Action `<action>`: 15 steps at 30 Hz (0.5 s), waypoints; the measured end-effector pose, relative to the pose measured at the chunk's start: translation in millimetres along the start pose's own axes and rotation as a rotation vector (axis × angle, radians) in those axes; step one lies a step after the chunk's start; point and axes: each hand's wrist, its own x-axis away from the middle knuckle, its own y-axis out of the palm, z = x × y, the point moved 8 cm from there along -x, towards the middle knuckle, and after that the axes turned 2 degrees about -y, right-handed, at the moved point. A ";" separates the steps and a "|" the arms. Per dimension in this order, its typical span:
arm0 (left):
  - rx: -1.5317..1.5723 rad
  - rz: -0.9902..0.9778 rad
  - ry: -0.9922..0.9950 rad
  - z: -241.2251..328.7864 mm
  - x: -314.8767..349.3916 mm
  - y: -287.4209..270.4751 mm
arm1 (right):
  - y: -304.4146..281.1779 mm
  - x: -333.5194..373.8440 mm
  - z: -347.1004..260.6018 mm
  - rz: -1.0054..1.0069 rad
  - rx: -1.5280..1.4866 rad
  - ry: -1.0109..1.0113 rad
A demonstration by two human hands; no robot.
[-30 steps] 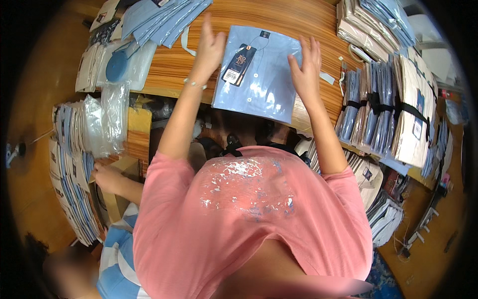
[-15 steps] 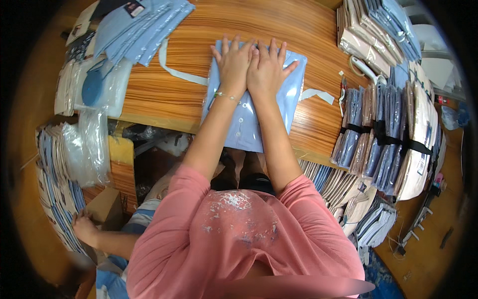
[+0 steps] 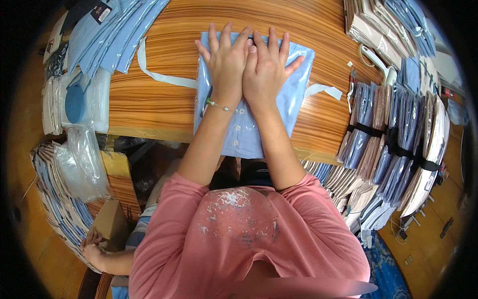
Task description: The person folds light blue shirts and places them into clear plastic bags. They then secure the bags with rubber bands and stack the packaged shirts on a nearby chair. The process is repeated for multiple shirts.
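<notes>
A folded light blue button-up shirt (image 3: 291,114) in a clear plastic bag lies on the wooden table (image 3: 164,107), its lower end reaching over the near edge. My left hand (image 3: 226,65) presses flat on its upper part, fingers spread. Beside it my right hand (image 3: 268,70) also lies flat on the bagged shirt, with the thumbs side touching the left hand. Both hands are open and grip nothing. A pale strip (image 3: 172,79) sticks out from under the shirt on the left, and another pale strip (image 3: 323,90) on the right.
Bagged blue shirts (image 3: 114,37) are piled at the far left, near clear plastic bags (image 3: 92,159) and a round blue disc (image 3: 74,104). Strapped bundles of bagged shirts (image 3: 393,132) stand on the right, by a white-handled tool (image 3: 381,65). Another person's hand (image 3: 92,251) is beside a cardboard box (image 3: 109,224).
The view has shifted slightly, so the table things sit wider apart. My hands stay flat on the bagged shirt. The other person's hand has moved a little near the box.
</notes>
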 end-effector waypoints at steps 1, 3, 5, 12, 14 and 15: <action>-0.004 0.001 0.000 0.5 -0.6 0.5 | 0.6 -0.6 1.0 -0.002 0.000 0.001; -0.024 0.002 0.002 1.7 -1.3 1.2 | 2.0 -0.5 3.2 -0.016 -0.006 0.006; -0.038 0.001 0.000 2.4 -1.1 1.2 | 3.2 0.3 4.5 -0.032 -0.012 0.014; -0.024 -0.017 -0.022 -0.6 0.6 4.3 | 7.0 2.0 6.2 -0.080 -0.022 0.034; -0.016 -0.021 -0.027 -0.4 0.2 5.5 | 7.6 2.2 7.0 -0.082 -0.011 0.030; -0.012 -0.020 -0.028 -1.2 0.2 6.3 | 8.1 2.4 6.9 -0.083 -0.006 0.028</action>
